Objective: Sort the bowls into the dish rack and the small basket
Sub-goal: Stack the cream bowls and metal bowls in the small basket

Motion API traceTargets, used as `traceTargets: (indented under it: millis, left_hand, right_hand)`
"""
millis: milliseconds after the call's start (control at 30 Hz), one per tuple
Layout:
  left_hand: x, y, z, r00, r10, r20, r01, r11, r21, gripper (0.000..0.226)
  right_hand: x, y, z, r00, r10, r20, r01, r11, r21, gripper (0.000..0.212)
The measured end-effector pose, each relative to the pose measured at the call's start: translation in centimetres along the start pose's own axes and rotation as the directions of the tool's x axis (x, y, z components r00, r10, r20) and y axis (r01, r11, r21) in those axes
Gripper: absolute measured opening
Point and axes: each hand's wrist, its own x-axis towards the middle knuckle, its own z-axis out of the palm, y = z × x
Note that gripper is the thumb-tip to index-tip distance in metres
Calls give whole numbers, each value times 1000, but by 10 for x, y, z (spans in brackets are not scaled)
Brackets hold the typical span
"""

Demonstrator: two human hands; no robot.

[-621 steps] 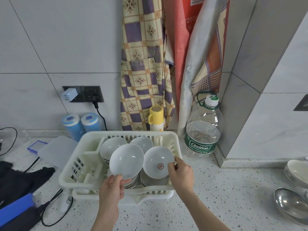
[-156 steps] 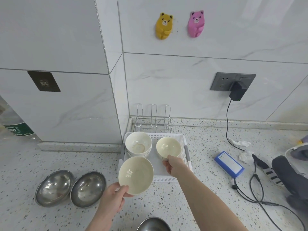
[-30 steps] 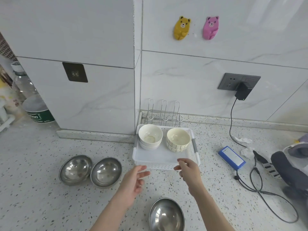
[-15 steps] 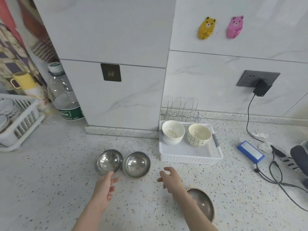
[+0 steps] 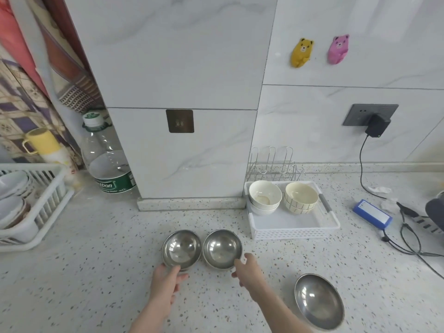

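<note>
Dish rack (image 5: 36, 207): far left on the counter, white bowls inside.
Small basket (image 5: 295, 224): right, holding two ceramic stacks.
Steel bowls (image 5: 181, 248): side by side, centre.
Left hand (image 5: 165, 282): fingers touch left bowl's rim.
Right hand (image 5: 248, 270): relaxed, fingertips at right bowl (image 5: 222, 248).

On the speckled counter (image 5: 96, 272), the left hand (image 5: 165, 283) touches the near rim of the left steel bowl (image 5: 181, 249) with its fingertips; the right hand (image 5: 247, 270) reaches the near edge of the right steel bowl (image 5: 222, 248). Beyond the fingers to the right sits the small basket (image 5: 295, 228) holding stacked ceramic bowls (image 5: 264, 197). A third steel bowl (image 5: 318, 301) lies right of the right wrist.
</note>
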Motion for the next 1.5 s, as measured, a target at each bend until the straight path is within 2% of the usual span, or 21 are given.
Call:
traceTargets:
  millis: [67, 233, 433, 567, 733, 867, 1067, 1267, 1500]
  left_hand:
    - [1, 0, -2, 1000, 19, 22, -19, 1000, -16, 27]
    - [5, 1, -7, 999, 27, 25, -25, 998, -63, 46]
    - [12, 3, -8, 997, 50, 64, -48, 998, -35, 35]
    - [13, 7, -11, 997, 57, 60, -54, 997, -54, 39]
    - [6, 10, -10, 996, 74, 51, -65, 984, -168, 51]
    - [-3, 17, 3, 995, 104, 2, -100, 956, -276, 58]
    - [-30, 36, 46, 980, 200, -10, -194, 935, -297, 49]
    - [-51, 53, 110, 967, 250, 49, -226, 929, -293, 44]
    - [-64, 62, 175, 948, 293, 124, -246, 924, -294, 29]
  right_hand:
    - [1, 1, 4, 999, -2, -34, 2, 1000, -7, 59]
    - [-1, -3, 9, 996, -7, -85, 3, 999, -38, 57]
    - [-1, -9, 14, 991, -30, -132, 13, 992, -128, 55]
    - [1, -12, 15, 991, -38, -127, 24, 994, -106, 50]
    - [-2, -3, 1, 990, -41, -131, 34, 998, -60, 38]
    - [-11, 2, -25, 990, -94, -109, 99, 994, 40, 31]
    - [-20, -4, -89, 974, -189, -122, 207, 967, 152, 29]
    - [-17, -9, -166, 945, -247, -214, 292, 933, 212, 29]
    - [-1, 10, -232, 934, -214, -285, 288, 925, 248, 29]
